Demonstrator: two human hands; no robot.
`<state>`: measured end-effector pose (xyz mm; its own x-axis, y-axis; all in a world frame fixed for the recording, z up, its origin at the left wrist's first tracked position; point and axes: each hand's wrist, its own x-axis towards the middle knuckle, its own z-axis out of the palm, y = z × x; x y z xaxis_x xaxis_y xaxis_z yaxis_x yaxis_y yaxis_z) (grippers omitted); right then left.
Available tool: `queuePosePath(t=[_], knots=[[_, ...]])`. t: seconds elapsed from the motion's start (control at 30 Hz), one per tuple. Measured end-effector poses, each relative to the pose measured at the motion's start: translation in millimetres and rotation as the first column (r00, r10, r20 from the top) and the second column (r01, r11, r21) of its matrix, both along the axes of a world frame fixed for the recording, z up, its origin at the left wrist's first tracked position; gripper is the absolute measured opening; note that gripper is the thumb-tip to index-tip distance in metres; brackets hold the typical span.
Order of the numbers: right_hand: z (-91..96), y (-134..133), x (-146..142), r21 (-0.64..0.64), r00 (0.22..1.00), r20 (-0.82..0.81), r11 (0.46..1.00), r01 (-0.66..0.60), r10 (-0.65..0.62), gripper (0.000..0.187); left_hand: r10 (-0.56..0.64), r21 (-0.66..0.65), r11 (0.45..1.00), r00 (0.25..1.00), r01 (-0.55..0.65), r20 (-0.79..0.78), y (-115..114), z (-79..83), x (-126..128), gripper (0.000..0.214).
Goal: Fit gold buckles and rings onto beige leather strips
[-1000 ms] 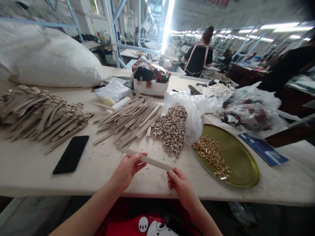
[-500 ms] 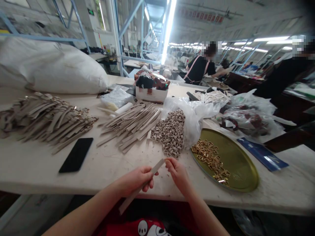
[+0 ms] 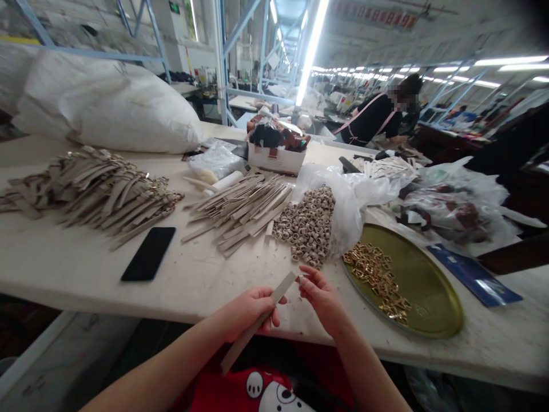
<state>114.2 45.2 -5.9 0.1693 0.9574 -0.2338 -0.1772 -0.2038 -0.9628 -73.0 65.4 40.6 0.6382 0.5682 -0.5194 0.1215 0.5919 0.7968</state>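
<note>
My left hand [image 3: 253, 312] is closed around a flat grey-beige strap [image 3: 244, 346], which slants from my lap up to the right. My right hand [image 3: 323, 300] pinches a small pale strap loop [image 3: 300, 278] at the strap's upper tip. Whether the loop is around the tip or just beside it, I cannot tell. Beyond my hands lies a heap of matching strap loops [image 3: 306, 226], spilling from a clear plastic bag [image 3: 349, 214]. Loose straps [image 3: 242, 212] are piled to its left. Gold metal buckles [image 3: 380, 280] fill the left part of an oval olive-gold tray [image 3: 433, 297].
A black phone [image 3: 148, 253] lies on the left of the white table [image 3: 86, 269]. Straps with metal fittings [image 3: 103, 191] are heaped behind it, before a big white sack [image 3: 115, 109]. A scrap-filled box [image 3: 277, 157] stands farther back; a person [image 3: 369, 120] bends over another table.
The view has shifted, moving the table's contents rightward in the picture. My right fingers have opened somewhat, and a pale loop now shows between them at the strap's tip. My left hand keeps its hold.
</note>
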Motion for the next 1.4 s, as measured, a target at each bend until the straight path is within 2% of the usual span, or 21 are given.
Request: queuePosePath(t=[0.03, 0.07, 0.17, 0.37, 0.53, 0.63, 0.7, 0.8, 0.87, 0.97, 1.17, 1.27, 1.33, 1.4], knots=[[2.2, -4, -3, -0.047, 0.978, -0.206, 0.999, 0.019, -0.029, 0.039, -0.014, 0.029, 0.999, 1.0, 0.014, -0.007, 0, -1.7, 1, 0.024], [4.0, -7, -5, -0.084, 0.941, -0.335, 0.996, 0.028, -0.054, 0.041, -0.027, 0.062, 0.998, 0.999, 0.028, -0.019, 0, -3.9, 3, 0.024], [5.8, -11, -11, -0.143, 0.844, -0.52, 0.988, 0.061, -0.128, 0.034, -0.035, 0.176, 0.983, 0.997, 0.046, -0.068, 1, -12.8, 5, 0.028], [-4.0, -10, -15, -0.204, 0.697, -0.675, 0.969, 0.139, -0.242, 0.019, -0.023, 0.368, 0.924, 0.978, 0.1, -0.209, 2, -23.5, 9, 0.032], [-5.2, -9, -17, -0.202, 0.656, -0.7, 0.959, 0.198, -0.283, 0.021, 0.039, 0.483, 0.87, 0.962, 0.1, -0.271, 0, -20.2, 15, 0.034], [-2.6, -10, -19, -0.173, 0.686, -0.676, 0.963, 0.208, -0.27, 0.023, 0.011, 0.493, 0.856, 0.947, 0.156, -0.32, -1, -18.9, 18, 0.032], [-3.0, -11, -20, -0.144, 0.755, -0.605, 0.967, 0.209, -0.253, 0.019, 0.0, 0.517, 0.829, 0.925, 0.212, -0.38, 0, -18.1, 19, 0.031], [-6.6, -16, -19, -0.068, 0.897, -0.361, 0.967, 0.245, -0.253, 0.019, -0.021, 0.562, 0.761, 0.877, 0.325, -0.48, 4, -15.8, 16, 0.031], [-8.6, -19, -17, -0.019, 0.944, -0.227, 0.97, 0.241, -0.239, 0.022, -0.075, 0.554, 0.72, 0.841, 0.418, -0.536, 8, -13.2, 12, 0.031], [-7.8, -23, -13, -0.019, 0.963, -0.211, 0.985, 0.169, -0.169, 0.027, -0.17, 0.524, 0.676, 0.802, 0.518, -0.573, 16, -7.8, 7, 0.031], [0.4, -29, -10, -0.037, 0.972, -0.234, 0.999, 0.023, -0.031, 0.024, -0.265, 0.539, 0.583, 0.769, 0.608, -0.581, 22, 0.9, 6, 0.034], [-2.4, -29, -21, 0.002, 0.977, -0.212, 1.0, -0.008, 0.008, 0.025, -0.189, 0.585, 0.603, 0.81, 0.542, -0.556, 17, -4.9, 15, 0.038], [-7.6, -28, -30, 0.064, 0.986, -0.161, 0.997, 0.05, -0.039, 0.025, -0.102, 0.62, 0.661, 0.869, 0.422, -0.483, 13, -11.9, 24, 0.041], [-12.2, -27, -33, 0.14, 0.999, -0.037, 0.989, 0.039, -0.034, 0.026, -0.05, 0.633, 0.712, 0.922, 0.303, -0.385, 12, -18.9, 33, 0.043]])
